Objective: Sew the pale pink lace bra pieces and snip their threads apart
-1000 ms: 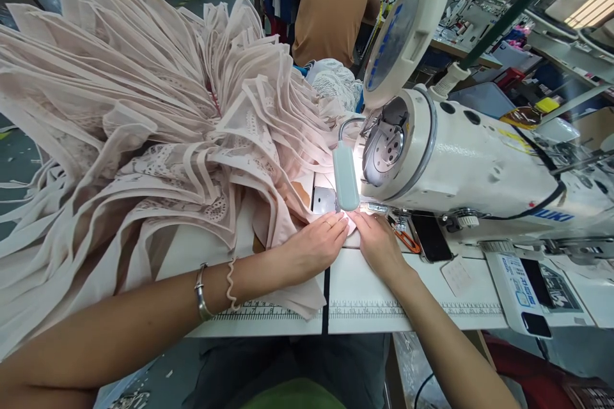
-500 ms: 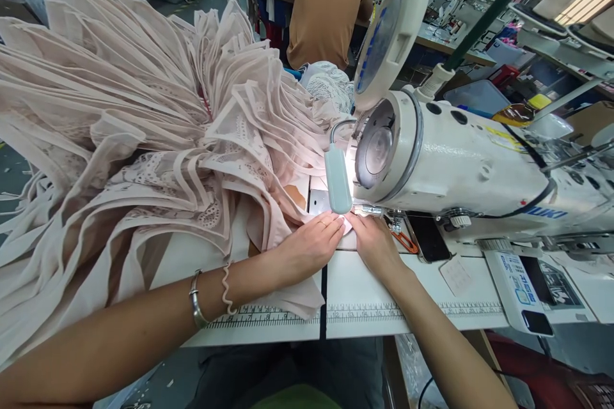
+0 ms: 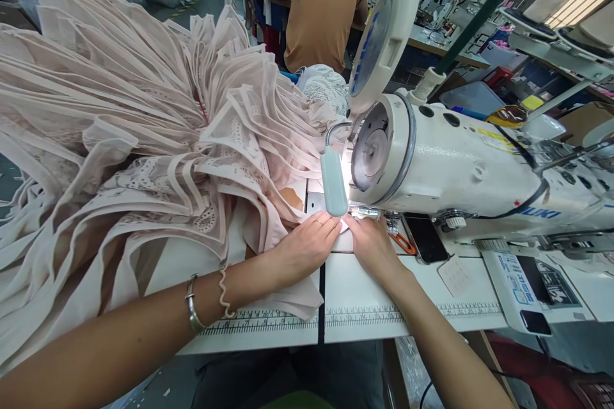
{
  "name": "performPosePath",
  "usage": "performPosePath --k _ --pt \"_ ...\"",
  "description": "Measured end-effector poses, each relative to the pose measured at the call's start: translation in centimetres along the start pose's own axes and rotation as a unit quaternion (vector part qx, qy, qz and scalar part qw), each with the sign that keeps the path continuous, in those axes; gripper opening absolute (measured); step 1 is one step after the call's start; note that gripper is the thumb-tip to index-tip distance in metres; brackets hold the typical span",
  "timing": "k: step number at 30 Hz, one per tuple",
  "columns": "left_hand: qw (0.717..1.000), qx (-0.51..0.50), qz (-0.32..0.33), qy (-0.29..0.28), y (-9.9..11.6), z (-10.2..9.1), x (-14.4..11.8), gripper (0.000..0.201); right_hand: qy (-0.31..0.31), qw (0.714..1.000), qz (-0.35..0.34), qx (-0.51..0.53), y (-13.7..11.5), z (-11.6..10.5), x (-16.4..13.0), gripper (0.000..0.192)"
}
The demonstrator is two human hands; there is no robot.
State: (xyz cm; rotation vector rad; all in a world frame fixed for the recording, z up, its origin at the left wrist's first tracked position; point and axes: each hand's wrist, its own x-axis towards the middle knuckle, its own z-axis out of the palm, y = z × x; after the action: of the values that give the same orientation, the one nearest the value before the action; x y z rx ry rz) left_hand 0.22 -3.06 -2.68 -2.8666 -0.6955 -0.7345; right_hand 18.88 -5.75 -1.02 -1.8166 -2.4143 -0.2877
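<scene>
A white sewing machine point(image 3: 460, 160) stands on the right, its small lamp point(image 3: 334, 182) shining over the needle area. Below that lamp, my left hand point(image 3: 311, 239) presses and pinches the pale pink fabric point(image 3: 268, 223) with fingers together. Close beside it, my right hand point(image 3: 371, 239) pinches the edge of the same fabric, thumb and forefinger closed. The needle and presser foot are mostly hidden behind the lamp and fingers. From my left hand the fabric runs into a big heap of pink lace-trimmed garment pieces point(image 3: 158, 96).
An orange-handled tool point(image 3: 403, 243) and a black phone point(image 3: 426, 238) lie right of my right hand. A control panel point(image 3: 515, 291) sits at the table's right. A printed ruler point(image 3: 364, 316) lines the front edge. A person in a brown shirt point(image 3: 323, 6) sits ahead.
The view has shifted slightly. Both hands stay at the needle area, still on the fabric, with only slight finger movement.
</scene>
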Motion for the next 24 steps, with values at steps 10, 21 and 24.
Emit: performPosePath --k 10,21,24 --pt "1.0 0.015 -0.011 -0.019 0.0 -0.3 0.4 0.033 -0.001 1.0 0.004 0.012 -0.3 -0.3 0.3 0.035" --pt "0.996 0.087 0.017 -0.013 -2.0 -1.5 0.4 0.028 0.067 0.978 0.061 0.189 1.0 1.9 -0.5 0.05" --pt "0.999 0.04 0.011 -0.003 -2.9 -1.8 0.3 0.021 0.077 0.974 0.063 0.205 0.8 2.0 -0.7 0.048"
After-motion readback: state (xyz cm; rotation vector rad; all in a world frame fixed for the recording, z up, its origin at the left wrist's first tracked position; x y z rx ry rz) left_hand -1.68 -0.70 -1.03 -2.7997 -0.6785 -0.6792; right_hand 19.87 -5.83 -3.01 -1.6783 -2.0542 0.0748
